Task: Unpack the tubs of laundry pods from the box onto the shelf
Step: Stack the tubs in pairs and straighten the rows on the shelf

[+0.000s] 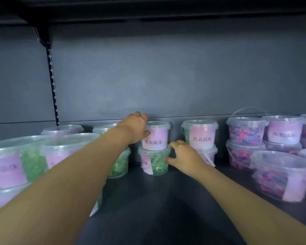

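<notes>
Step in hand: seating the upper tub (156, 137) squarely on the lower tub (155, 161), at the back edge of the shelf (166, 200), about midway along it.
Left hand (137, 127): my fingers curl over the lid and left side of the upper tub, with my thumb on its front, so I am holding it.
Right hand (181, 154): my fingers hook at the lower tub's rim and my thumb presses its right side to steady it.
Doing it well: I judge the base should sit centred on the lid below, label towards the front edge. I should ease both grips off slowly, the top one last, so the pair does not rock.
Box: not in view.
Beside my right hand: a neighbouring stack (200, 137), two high, which my knuckles could nudge on the way out.
Under my left forearm: green-filled tubs (118, 165), near enough to brush.
Right end of shelf: pink-and-purple tubs (245, 133), stacked, well apart from my stack.
Front left corner: large tubs (16, 161) close to my left arm, so I should lift it clear rather than drag it.
</notes>
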{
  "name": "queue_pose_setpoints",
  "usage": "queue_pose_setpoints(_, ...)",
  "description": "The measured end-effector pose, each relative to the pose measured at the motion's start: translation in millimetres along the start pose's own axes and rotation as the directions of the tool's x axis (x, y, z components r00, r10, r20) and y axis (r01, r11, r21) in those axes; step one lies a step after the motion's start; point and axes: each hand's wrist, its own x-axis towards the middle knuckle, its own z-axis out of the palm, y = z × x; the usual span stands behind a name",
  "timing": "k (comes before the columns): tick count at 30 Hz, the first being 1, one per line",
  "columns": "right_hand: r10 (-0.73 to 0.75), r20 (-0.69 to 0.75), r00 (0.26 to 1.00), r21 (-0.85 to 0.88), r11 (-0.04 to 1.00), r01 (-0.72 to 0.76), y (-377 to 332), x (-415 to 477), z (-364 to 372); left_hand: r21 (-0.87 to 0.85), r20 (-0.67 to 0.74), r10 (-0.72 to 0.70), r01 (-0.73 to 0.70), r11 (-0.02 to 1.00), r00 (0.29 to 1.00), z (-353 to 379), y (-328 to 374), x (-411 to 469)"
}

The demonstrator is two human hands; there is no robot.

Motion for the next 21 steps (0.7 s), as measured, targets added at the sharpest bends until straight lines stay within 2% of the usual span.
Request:
queue_pose_setpoints(3, 0.064, -0.038, 0.997, 0.046, 0.997, -0.063, -1, 8, 19, -0.055, -0.009, 0.003, -0.004, 0.998, 1.0, 12, -2, 13)
queue_pose_setpoints(7, 0.194, -0.052, 0.98, 0.248, 0.953, -0.175, -6, 17, 37, -0.109, -0.058, 0.004, -0.01, 0.994, 0.998, 31, 2, 25)
queue_pose_setpoints(13, 0.313, -0.065, 0.948, 0.383, 0.885, -0.266, -12, 30, 56, -0.321, -0.188, -0.033, -0.029, 0.947, 0.982, 57, -3, 24)
queue_pose_setpoints(17, 0.324, -0.078, 0.943, 0.413, 0.871, -0.265, -8, 32, 55, -0.4, -0.221, -0.055, -0.039, 0.916, 0.974, 61, -7, 26)
queue_pose_setpoints(21, 0.307, -0.016, 0.951, 0.445, 0.854, -0.269, 1, 34, 52, -0.441, -0.204, -0.052, -0.044, 0.896, 0.978, 61, -8, 26)
